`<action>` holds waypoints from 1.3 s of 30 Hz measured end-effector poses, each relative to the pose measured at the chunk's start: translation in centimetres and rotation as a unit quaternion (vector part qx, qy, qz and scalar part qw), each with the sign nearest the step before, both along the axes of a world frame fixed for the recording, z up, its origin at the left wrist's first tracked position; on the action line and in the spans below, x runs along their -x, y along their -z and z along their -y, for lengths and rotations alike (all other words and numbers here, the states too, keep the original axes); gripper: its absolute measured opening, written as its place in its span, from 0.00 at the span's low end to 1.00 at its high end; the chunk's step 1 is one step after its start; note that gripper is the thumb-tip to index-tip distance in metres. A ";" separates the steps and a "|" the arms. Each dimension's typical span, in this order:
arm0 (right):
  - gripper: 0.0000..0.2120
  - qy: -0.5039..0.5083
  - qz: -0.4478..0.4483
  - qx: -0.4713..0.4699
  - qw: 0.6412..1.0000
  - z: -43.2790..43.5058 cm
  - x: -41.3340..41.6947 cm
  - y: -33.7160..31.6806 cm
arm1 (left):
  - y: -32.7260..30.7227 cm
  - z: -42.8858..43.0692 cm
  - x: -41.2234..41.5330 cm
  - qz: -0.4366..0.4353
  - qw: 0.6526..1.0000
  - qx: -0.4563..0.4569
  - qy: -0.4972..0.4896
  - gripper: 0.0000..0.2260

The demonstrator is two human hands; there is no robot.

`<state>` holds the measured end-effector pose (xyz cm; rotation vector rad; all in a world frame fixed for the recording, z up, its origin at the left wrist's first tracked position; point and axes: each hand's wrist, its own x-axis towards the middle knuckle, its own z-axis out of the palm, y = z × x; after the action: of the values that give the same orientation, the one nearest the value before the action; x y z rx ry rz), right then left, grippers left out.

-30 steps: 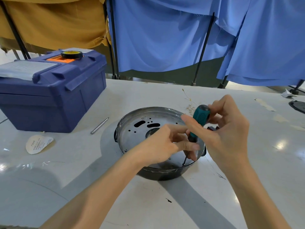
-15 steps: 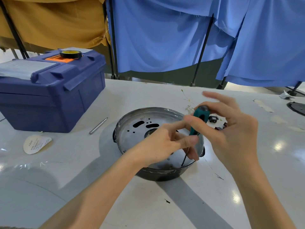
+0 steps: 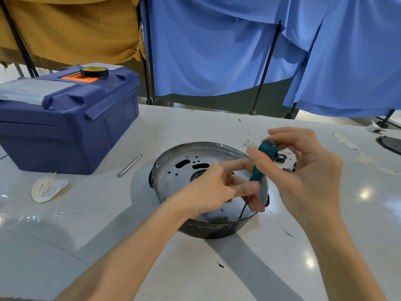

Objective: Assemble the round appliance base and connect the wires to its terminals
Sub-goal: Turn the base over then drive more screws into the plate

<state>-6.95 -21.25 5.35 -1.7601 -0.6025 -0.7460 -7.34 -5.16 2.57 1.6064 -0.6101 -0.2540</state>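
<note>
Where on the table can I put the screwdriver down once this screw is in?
Bare tabletop lies nearest, in front of the round base beside the right hand. More room lies front-left, between the paper label and the left forearm. Avoid the patch behind the screwdriver: small black parts and loose wires crowd it.

No text, brand or number can be read. The white paper label (image 3: 48,189) lying on the table at about 9 o'clock from the round appliance base (image 3: 208,187) carries small dark print, too blurred to make out. The pale sheet (image 3: 32,91) on the lid of the blue toolbox (image 3: 65,124), at about 10 o'clock, shows only faint lines, likewise unreadable.
</note>
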 end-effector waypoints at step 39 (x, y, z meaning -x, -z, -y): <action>0.13 -0.083 -0.073 0.051 0.993 0.8 -0.6 -0.9 | 0.5 -0.1 -0.4 -0.030 0.999 -0.034 -0.023 0.12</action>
<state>-6.36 -22.03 6.24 -1.8148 -0.6881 -0.4751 -6.91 -5.07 2.04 1.6706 -0.5220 -0.2900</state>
